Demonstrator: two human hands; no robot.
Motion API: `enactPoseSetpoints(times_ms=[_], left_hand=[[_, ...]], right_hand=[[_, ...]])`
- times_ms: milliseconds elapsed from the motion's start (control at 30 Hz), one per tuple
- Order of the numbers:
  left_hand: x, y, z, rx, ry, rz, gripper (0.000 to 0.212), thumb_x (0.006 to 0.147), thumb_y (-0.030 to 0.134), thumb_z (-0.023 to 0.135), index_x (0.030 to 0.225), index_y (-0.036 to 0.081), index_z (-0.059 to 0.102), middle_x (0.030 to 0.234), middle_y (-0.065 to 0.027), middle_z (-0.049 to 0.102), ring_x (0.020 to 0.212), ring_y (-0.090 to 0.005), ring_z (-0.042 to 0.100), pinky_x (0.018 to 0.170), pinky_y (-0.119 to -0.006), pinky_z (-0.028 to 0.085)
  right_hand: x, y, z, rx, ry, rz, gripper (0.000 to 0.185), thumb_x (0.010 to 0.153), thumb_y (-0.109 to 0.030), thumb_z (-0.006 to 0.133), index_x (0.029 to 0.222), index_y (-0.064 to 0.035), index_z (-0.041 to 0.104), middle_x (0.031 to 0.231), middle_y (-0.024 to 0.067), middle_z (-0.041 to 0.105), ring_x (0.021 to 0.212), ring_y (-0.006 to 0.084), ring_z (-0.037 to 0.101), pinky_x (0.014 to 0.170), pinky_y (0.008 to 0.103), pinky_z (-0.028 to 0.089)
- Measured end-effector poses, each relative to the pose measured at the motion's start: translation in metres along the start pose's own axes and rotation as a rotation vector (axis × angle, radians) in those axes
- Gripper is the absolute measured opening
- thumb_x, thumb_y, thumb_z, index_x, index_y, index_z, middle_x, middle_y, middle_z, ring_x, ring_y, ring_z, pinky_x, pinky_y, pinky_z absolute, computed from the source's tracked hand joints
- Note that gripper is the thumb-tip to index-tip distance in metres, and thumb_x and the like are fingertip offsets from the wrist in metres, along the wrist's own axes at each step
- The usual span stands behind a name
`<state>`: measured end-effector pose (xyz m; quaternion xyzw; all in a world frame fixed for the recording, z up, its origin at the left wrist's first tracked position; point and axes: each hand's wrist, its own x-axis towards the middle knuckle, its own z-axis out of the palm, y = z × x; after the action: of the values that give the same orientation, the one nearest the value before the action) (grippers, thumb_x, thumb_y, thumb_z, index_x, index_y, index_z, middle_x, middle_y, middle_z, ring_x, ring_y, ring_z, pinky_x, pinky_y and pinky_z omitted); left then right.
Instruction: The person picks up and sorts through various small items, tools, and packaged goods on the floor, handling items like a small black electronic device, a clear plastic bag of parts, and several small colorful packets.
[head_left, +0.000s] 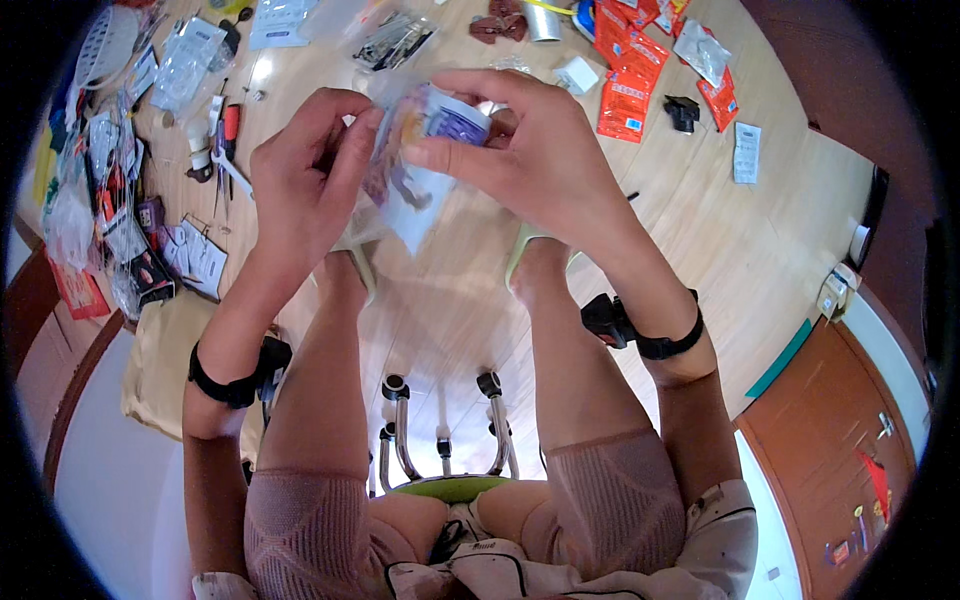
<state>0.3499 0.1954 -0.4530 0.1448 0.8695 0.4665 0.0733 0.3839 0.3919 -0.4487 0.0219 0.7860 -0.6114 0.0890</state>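
Observation:
Out in front of my knees, my left hand (304, 180) pinches the edge of a clear plastic bag (412, 217) between thumb and fingertips. My right hand (540, 142) grips a small purple-and-white item (461, 124) against the bag, thumb in front and fingers behind. The bag's lower corner hangs below my hands and looks whitish. Whether the purple item sits inside the bag or against it, I cannot tell. Part of it is hidden by my right fingers.
On the wooden floor, several red packets (624, 101), a white adapter (577, 76) and a black plastic part (681, 114) lie right. Left are a red-handled screwdriver (232, 120), a light bulb (199, 142) and piled bags (71, 232). Metal chair legs (403, 431) stand beneath me.

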Motion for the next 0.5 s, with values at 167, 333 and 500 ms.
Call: enactPoseSetpoints(times_ms=[167, 333, 500], left_hand=[[0.011, 0.011, 0.025, -0.2, -0.025, -0.058, 0.005, 0.092, 0.006, 0.058, 0.093, 0.001, 0.06, 0.075, 0.004, 0.055, 0.063, -0.0009, 0.044, 0.055, -0.016, 0.034], [0.02, 0.02, 0.032, -0.227, -0.008, 0.013, 0.005, 0.094, 0.007, 0.056, 0.094, 0.002, 0.058, 0.073, 0.0066, 0.053, 0.062, 0.0014, 0.041, 0.053, -0.016, 0.031], [0.036, 0.057, 0.059, -0.29, -0.124, -0.13, 0.008, 0.095, 0.011, 0.055, 0.094, 0.004, 0.057, 0.065, 0.0062, 0.049, 0.047, 0.0018, 0.035, 0.04, -0.017, 0.026]], right_hand=[[-0.011, 0.012, -0.035, 0.254, 0.237, 0.104, 0.04, 0.079, -0.025, 0.074, 0.103, 0.0044, 0.062, 0.089, 0.0128, 0.065, 0.065, 0.0152, 0.065, 0.057, 0.0274, 0.052], [-0.021, 0.087, -0.097, -0.053, 0.357, 0.031, 0.027, 0.086, -0.011, 0.066, 0.109, 0.0013, 0.06, 0.091, 0.0036, 0.064, 0.073, 0.0087, 0.062, 0.067, 0.0235, 0.053], [-0.055, 0.244, -0.238, -0.507, 0.822, 0.153, 0.03, 0.073, -0.018, 0.068, 0.097, -0.0021, 0.064, 0.089, 0.0166, 0.067, 0.076, 0.0269, 0.067, 0.071, 0.0338, 0.054]])
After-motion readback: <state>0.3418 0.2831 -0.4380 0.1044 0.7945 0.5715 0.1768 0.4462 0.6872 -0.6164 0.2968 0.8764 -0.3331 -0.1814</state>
